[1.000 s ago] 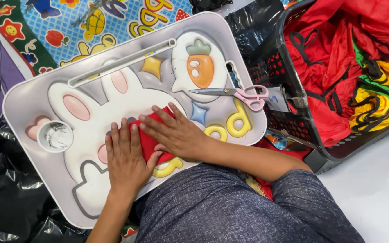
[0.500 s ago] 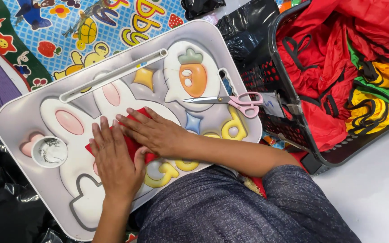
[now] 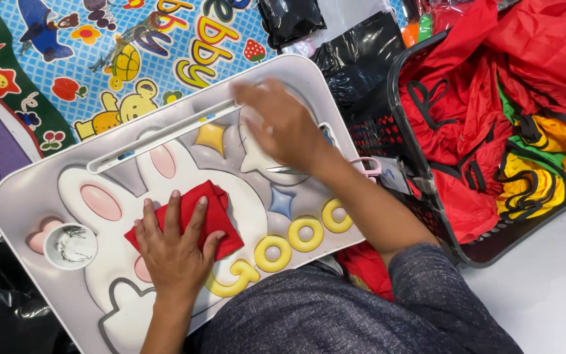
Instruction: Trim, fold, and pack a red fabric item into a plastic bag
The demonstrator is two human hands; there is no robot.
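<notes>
**Holding the folded cloth flat while the scissors are reached for**

The folded red fabric piece [image 3: 194,219] is located on the white plastic lap tray with a moulded rabbit pattern [image 3: 27,196], over the rabbit's face. It is pressed down by the left hand [image 3: 175,252], whose fingers [image 3: 171,210] are spread apart and laid flat on the cloth; nothing is gripped.

The right hand [image 3: 283,128] is held over the upper right part of the tray, above the pink-handled scissors [image 3: 361,167], of which only a blade and one handle loop are visible. The hand is blurred, so it cannot be told whether its fingers are apart or closed on anything.

For the step to be done well, even downward pressure should be kept on the cloth so that the fold is not disturbed. The scissors are best taken by the handle loops, with the blades kept pointed away from the holding hand.

A small white round cup [image 3: 70,246] is seated in the tray's left recess. A black plastic basket filled with red, yellow and green fabric [image 3: 427,190] stands just beside the tray.
</notes>
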